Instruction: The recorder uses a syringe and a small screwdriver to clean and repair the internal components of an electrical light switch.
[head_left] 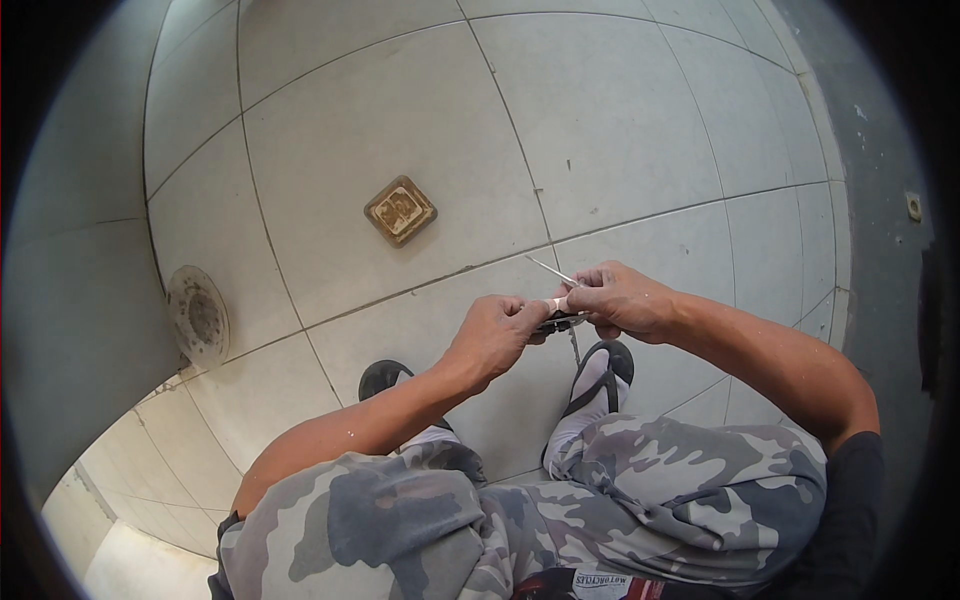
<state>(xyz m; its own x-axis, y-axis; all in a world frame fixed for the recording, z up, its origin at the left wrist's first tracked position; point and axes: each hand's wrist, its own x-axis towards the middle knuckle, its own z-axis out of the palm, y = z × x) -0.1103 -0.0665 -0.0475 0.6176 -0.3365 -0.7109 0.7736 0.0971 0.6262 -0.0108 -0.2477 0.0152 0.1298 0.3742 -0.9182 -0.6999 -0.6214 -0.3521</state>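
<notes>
My left hand [498, 330] and my right hand [628, 302] meet in front of me above the tiled floor. Both have their fingers pinched on a small black object [560, 323], whose kind I cannot make out because the fingers cover most of it. A short white piece [557, 303] shows between the two thumbs. From the fingers of my right hand a thin pale strip [549, 268] sticks out toward the upper left, perhaps a wire or a cable tie.
A square brown and cream block-like object [401, 211] lies on the floor ahead. At the left, a round, stained grey disc [198, 317] is by a grey surface. My feet wear black flip-flops [606, 378] over pale socks. A small socket [913, 207] is on the right.
</notes>
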